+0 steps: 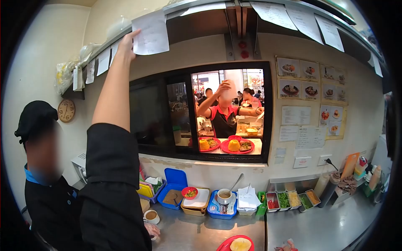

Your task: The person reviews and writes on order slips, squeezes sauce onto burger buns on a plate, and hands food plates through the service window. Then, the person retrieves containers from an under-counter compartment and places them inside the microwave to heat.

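Note:
My left hand is raised high at the overhead metal rail, its fingers closed on the left edge of a white paper slip with faint handwriting. The slip hangs at the rail, beside other slips. At the bottom edge a small part of what looks like my right hand shows above the steel counter; its fingers are too cut off to read. Nearest to it is a red plate with a pale, rounded piece of food.
A co-worker in black stands at left; a gloved hand shows by a cup. Blue tubs, a ladle in a bowl and topping trays line the wall. Beyond the window, another person stands behind plated food.

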`<state>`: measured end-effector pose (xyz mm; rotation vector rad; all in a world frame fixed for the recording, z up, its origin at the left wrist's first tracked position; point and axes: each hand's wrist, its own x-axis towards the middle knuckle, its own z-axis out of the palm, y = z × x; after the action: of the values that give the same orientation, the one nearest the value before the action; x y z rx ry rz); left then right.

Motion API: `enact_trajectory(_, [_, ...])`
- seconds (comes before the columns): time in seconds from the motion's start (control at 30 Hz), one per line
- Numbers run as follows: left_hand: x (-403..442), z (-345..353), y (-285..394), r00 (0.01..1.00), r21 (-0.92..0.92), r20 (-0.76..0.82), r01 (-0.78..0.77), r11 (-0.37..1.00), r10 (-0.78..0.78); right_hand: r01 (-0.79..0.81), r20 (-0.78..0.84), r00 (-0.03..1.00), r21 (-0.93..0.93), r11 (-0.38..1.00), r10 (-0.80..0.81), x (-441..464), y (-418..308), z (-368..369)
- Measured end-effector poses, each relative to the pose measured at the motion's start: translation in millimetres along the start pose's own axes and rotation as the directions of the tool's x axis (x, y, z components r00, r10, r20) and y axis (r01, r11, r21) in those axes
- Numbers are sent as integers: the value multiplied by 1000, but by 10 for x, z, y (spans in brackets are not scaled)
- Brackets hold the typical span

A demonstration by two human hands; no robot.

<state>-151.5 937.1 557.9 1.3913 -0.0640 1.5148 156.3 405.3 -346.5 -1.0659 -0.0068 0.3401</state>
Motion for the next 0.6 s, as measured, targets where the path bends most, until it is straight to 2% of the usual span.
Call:
enact_trajectory(0.03, [98, -17, -7, 1000, -2, 4, 6, 1000, -6, 22, 35, 999, 48, 999, -23, 3, 59, -57])
enact_trajectory(0.07, [227, -41, -16, 996, 11, 37, 77, 997, -77, 20, 23, 1000, 49, 999, -21, -98, 24, 18])
enact_trajectory(0.1, [315, -24, -80, 986, 22, 76, 150, 988, -151, 69, -25, 997, 12, 998, -69, -347, -229, 356])
enact_trajectory(0.13, [136, 97, -49, 990, 63, 27, 135, 989, -137, 116, -77, 990, -31, 993, -118, -625, -544, 748])
enact_trajectory(0.17, [466, -51, -170, 966, -70, 228, 139, 988, -119, 112, -106, 988, -39, 993, -116, -837, -753, 1011])
enact_trajectory(0.23, [439, -25, -323, 982, -120, 167, -72, 990, 91, 111, 4, 994, 37, 993, -111, -1121, -1091, 1322])
enact_trajectory(0.27, [344, -31, -457, 984, -125, 166, -46, 991, 66, 170, -34, 984, -83, 982, -173, -1063, -1100, 1320])
enact_trajectory(0.3, [107, -33, -617, 976, -143, 183, -89, 986, 115, 215, -61, 971, -204, 955, -231, -967, -1054, 1327])
enact_trajectory(0.33, [-262, 12, -753, 966, -160, 202, -129, 979, 161, 222, -6, 973, -237, 946, -230, -977, -1138, 1421])
enact_trajectory(0.37, [-764, 64, -942, 958, -65, 265, -96, 993, 110, 228, 47, 973, -267, 936, -224, -976, -1228, 1548])
enact_trajectory(0.4, [-1406, 245, -1182, 958, -45, 272, -84, 995, 93, 244, 99, 969, -228, 943, -227, -976, -1323, 1767])
enact_trajectory(0.43, [-1919, 349, -1542, 954, 49, 298, -60, 997, 43, 261, 150, 961, -190, 947, -234, -991, -1457, 2025])
enact_trajectory(0.47, [-2546, 451, -1702, 921, 338, 386, -84, 937, -57, 269, 244, 942, -137, 953, -231, -1055, -1647, 2288])
enact_trajectory(0.5, [-3062, 488, -2072, 849, 383, 471, 48, 922, -240, 274, 338, 912, -79, 959, -233, -1111, -1831, 2572])
enact_trajectory(0.53, [-3538, 530, -2381, 777, 355, 621, -160, 921, -104, 184, 422, 883, 97, 978, -208, -1195, -2018, 2848])
enact_trajectory(0.57, [-3966, 580, -2642, 717, 310, 675, -61, 949, -174, 75, 499, 843, 261, 962, -201, -1273, -2128, 3029])
enact_trajectory(0.6, [-4321, 623, -2797, 657, 272, 711, 73, 959, -252, 36, 468, 866, 293, 956, -176, -1248, -2079, 3075])
